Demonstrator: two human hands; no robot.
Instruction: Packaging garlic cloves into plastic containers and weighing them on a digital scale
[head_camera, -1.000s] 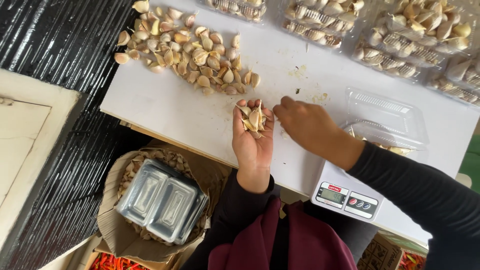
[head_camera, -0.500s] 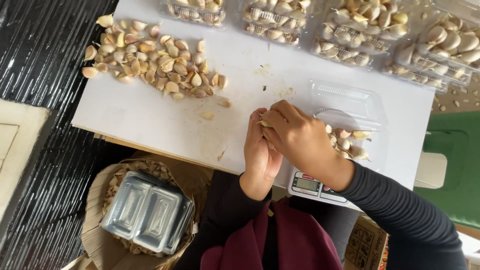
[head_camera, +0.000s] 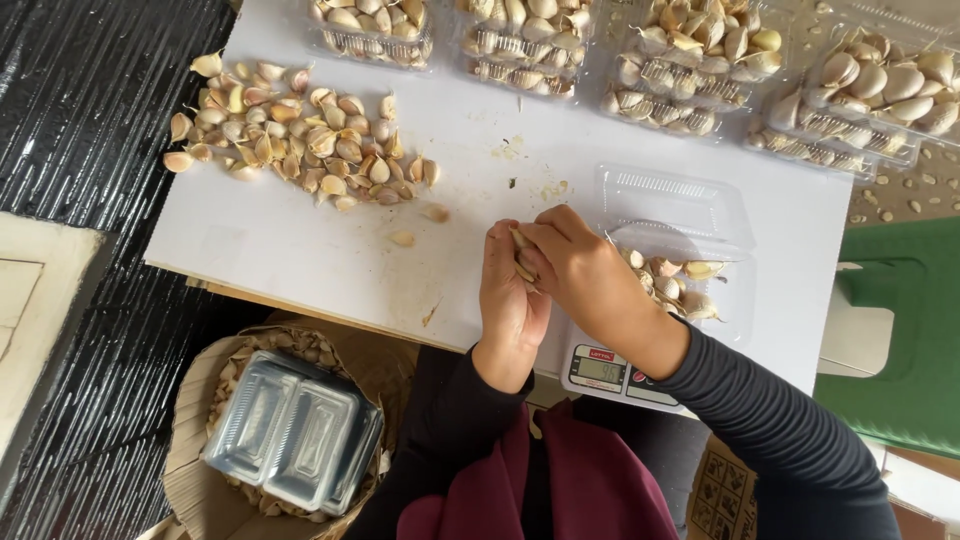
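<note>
A: How do the hands stand?

B: The left hand (head_camera: 512, 290) lies palm up over the white table top (head_camera: 300, 240), its fingers curled around a few pale garlic cloves (head_camera: 523, 256); the right hand (head_camera: 585, 275) comes across from the right — its fingertips are pinched on those same cloves, so both hands meet and touch. The forearms, in dark sleeves, rise from the lower edge.

A: Where is the clear plastic clamshell box (head_camera: 675, 245)?

B: Just beside the right hand, open, on the small white digital kitchen scale (head_camera: 612, 372); some cloves lie inside it.

A: And around?

B: A loose heap of unpeeled cloves (head_camera: 300, 140) lies at the upper left, well apart from the hands; filled clear boxes of cloves (head_camera: 640, 50) stand in a row along the far edge.

A: What differs from one second ago?

B: Then the left palm was open and showed the cloves, and the right hand was a little apart; now the right fingers have closed onto them — the left fingers are more curled.
</note>
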